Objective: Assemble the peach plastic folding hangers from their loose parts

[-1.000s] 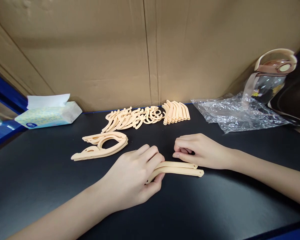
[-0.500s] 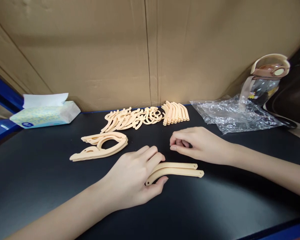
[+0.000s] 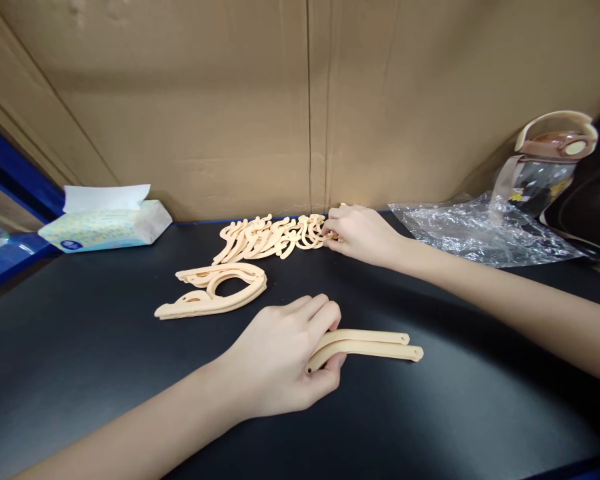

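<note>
Two curved bars (image 3: 365, 347) in left grip (image 3: 285, 360)

surface: black table top (image 3: 430, 427), matte, backed by a cardboard wall (image 3: 230, 100)
under the left hand's grip: two curved beige arm pieces (image 3: 370, 345), flat, side by side
beyond that grip, to its left: stack of assembled beige hangers (image 3: 215, 293)
at the right hand's grip, back edge: row of beige hook pieces (image 3: 270, 239)
far left of both grips: tissue pack (image 3: 105, 223)
right of the right hand's grip: crumpled clear plastic bag (image 3: 480, 230); bottle (image 3: 545, 167) behind it
</note>
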`<move>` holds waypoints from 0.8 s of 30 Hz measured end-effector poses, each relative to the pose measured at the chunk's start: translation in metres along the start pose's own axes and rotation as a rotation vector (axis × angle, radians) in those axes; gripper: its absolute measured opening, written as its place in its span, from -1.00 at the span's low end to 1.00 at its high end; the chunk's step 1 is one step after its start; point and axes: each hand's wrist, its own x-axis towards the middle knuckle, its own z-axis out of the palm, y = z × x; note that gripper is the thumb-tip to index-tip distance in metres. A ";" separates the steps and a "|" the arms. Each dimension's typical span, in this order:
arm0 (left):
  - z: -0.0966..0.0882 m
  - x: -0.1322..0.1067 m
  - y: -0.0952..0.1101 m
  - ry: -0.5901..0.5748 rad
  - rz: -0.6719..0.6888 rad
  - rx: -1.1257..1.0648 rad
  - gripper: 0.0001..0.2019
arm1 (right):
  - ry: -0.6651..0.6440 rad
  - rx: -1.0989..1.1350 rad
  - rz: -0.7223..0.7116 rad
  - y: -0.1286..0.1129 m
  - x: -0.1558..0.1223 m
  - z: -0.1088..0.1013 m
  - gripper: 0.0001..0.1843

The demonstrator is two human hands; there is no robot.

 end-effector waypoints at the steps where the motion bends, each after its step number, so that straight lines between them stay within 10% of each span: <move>1: 0.000 0.000 0.000 -0.003 -0.002 -0.001 -0.91 | 0.001 -0.008 0.009 0.001 0.003 0.002 -0.73; 15: 0.001 0.000 -0.002 -0.011 -0.002 0.004 -0.91 | 0.022 0.122 0.126 0.005 0.024 -0.002 -0.81; 24: 0.002 0.000 0.000 0.049 0.048 0.095 -0.92 | 0.023 0.283 -0.016 -0.022 -0.029 -0.029 -0.88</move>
